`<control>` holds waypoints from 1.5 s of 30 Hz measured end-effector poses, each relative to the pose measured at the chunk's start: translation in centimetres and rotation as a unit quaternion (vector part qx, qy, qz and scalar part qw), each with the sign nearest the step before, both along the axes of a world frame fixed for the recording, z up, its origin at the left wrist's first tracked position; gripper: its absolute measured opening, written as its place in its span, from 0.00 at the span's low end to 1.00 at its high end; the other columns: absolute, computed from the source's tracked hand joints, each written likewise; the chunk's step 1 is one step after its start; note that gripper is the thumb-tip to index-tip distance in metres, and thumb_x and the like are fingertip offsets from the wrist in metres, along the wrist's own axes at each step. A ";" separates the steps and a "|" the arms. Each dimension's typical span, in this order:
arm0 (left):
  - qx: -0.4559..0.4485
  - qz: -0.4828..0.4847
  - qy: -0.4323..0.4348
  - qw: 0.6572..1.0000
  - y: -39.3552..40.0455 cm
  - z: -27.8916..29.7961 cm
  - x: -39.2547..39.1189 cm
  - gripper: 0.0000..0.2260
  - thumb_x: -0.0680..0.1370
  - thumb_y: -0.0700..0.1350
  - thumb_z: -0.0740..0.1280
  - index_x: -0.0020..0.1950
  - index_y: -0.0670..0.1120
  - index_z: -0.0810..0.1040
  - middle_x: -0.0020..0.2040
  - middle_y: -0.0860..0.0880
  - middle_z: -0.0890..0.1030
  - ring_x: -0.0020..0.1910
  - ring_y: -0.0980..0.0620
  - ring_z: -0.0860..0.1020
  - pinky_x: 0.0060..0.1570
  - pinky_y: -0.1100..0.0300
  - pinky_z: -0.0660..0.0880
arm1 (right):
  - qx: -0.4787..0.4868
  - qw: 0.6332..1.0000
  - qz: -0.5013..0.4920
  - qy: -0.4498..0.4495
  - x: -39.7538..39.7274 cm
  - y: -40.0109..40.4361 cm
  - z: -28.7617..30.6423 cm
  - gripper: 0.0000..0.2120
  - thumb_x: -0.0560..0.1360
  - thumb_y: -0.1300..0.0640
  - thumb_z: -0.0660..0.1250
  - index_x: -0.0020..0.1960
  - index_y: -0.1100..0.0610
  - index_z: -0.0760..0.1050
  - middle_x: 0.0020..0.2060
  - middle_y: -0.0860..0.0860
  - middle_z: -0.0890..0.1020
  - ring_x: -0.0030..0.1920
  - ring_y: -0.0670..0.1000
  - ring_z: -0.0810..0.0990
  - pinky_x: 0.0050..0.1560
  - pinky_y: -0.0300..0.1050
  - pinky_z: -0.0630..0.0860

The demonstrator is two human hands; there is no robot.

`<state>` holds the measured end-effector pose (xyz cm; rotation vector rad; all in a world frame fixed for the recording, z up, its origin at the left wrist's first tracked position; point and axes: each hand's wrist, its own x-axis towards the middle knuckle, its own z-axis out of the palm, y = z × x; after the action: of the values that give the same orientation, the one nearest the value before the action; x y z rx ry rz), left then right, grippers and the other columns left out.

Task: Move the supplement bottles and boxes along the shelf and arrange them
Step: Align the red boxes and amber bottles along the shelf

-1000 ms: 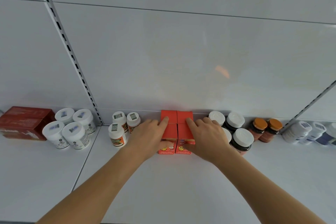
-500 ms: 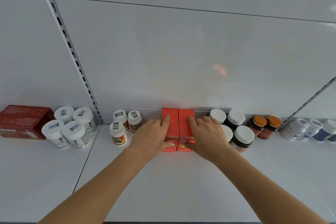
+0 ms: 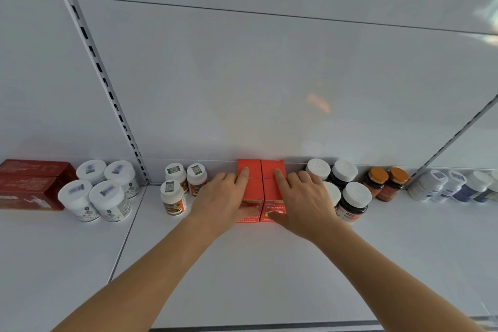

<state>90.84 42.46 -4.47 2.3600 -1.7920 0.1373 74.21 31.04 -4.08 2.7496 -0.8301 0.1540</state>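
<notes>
Red supplement boxes stand in a tight two-by-two block against the back wall of the white shelf (image 3: 256, 272). My left hand (image 3: 223, 202) lies over the left front red box (image 3: 253, 188), thumb on its front face, index finger reaching the rear left box (image 3: 246, 164). My right hand (image 3: 304, 202) mirrors it on the right front red box (image 3: 270, 189), index fingertip at the rear right box (image 3: 275, 163). The fingers lie fairly straight and press on the boxes.
Three small orange-labelled bottles (image 3: 172, 197) stand just left of my left hand. Dark bottles with white lids (image 3: 353, 199) touch my right hand's side. Further right are orange-lidded bottles (image 3: 388, 183) and white bottles (image 3: 431, 186). Far left: white jars (image 3: 107, 199), a dark red box (image 3: 29, 183).
Both hands keep the same hold on the red box block. The view has shifted slightly; the boxes sit a touch closer to the back wall.
</notes>
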 end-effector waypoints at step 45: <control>0.096 -0.031 -0.017 0.995 -9.8 3.3 -12.3 0.40 0.68 0.64 0.72 0.72 0.48 0.59 0.57 0.48 0.76 0.54 0.46 0.72 0.50 0.49 0.76 | 0.192 0.979 0.061 0.020 -13.4 -11.3 2.5 0.51 0.72 0.38 0.69 0.79 0.59 0.42 0.62 0.53 0.76 0.58 0.55 0.72 0.55 0.47 0.72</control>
<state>78.52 32.66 -1.19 2.4392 -1.9729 -0.0014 60.80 19.71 -1.54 3.1538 -0.7473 -0.0436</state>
